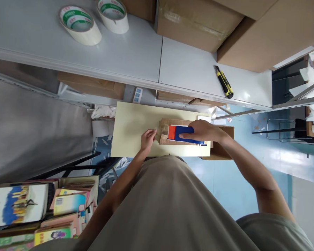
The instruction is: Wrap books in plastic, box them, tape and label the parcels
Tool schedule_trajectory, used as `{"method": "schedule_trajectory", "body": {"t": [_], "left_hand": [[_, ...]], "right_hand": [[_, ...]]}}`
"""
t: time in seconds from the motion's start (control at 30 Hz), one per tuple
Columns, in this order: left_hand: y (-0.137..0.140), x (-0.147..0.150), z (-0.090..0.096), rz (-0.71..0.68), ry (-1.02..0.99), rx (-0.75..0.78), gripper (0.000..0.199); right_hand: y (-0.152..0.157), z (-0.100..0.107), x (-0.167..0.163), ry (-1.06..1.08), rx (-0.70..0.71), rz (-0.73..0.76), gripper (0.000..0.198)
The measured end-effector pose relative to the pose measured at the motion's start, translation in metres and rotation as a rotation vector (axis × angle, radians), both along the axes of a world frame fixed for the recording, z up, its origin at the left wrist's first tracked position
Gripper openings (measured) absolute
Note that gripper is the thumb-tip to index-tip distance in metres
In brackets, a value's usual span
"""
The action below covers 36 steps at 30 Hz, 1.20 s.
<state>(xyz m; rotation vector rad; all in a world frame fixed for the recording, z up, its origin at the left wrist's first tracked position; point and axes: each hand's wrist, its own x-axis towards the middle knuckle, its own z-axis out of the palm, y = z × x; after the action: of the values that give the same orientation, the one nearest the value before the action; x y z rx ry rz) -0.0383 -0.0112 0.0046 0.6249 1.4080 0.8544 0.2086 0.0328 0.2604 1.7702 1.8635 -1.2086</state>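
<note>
A small brown cardboard box [164,138] lies on the pale yellow board [131,122] in front of me. Wrapped around a blue and orange tape dispenser [184,134], my right hand [202,129] holds it over the box. The dispenser's orange end points left and hides much of the box top. My left hand [147,140] is at the box's left end, its fingers pinched together. Whatever is between those fingertips is too small to make out. A shiny, crumpled-looking patch shows on the box's left end, close to the left fingertips.
Above the board runs a grey shelf [136,52] with two tape rolls [87,33], a yellow-black utility knife [224,82] and large cartons [193,24]. An open carton [223,153] stands beyond the board's right end. Stacked books [68,204] are at lower left.
</note>
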Motion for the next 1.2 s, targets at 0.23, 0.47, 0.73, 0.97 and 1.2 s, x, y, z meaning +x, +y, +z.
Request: {"method": "schedule_trajectory", "body": {"t": [0.23, 0.47, 0.73, 0.97, 1.2], "left_hand": [[-0.003, 0.014, -0.018, -0.044, 0.046, -0.03, 0.047], [-0.007, 0.02, -0.022, -0.101, 0.184, 0.101, 0.04], [0.027, -0.026, 0.003, -0.687, 0.166, 0.529, 0.075], [0.052, -0.006, 0.009, -0.914, 0.476, 0.794, 0.029], [0.053, -0.002, 0.008, -0.899, 0.522, 0.753, 0.026]], "right_hand": [[0.012, -0.011, -0.018, 0.006, -0.058, 0.01, 0.067], [0.016, -0.009, -0.021, -0.024, -0.046, 0.013, 0.071], [0.021, -0.01, -0.017, -0.025, -0.038, 0.055, 0.074], [0.02, -0.006, -0.026, -0.043, -0.033, 0.08, 0.07], [0.016, -0.013, -0.009, -0.05, -0.033, 0.05, 0.07]]}}
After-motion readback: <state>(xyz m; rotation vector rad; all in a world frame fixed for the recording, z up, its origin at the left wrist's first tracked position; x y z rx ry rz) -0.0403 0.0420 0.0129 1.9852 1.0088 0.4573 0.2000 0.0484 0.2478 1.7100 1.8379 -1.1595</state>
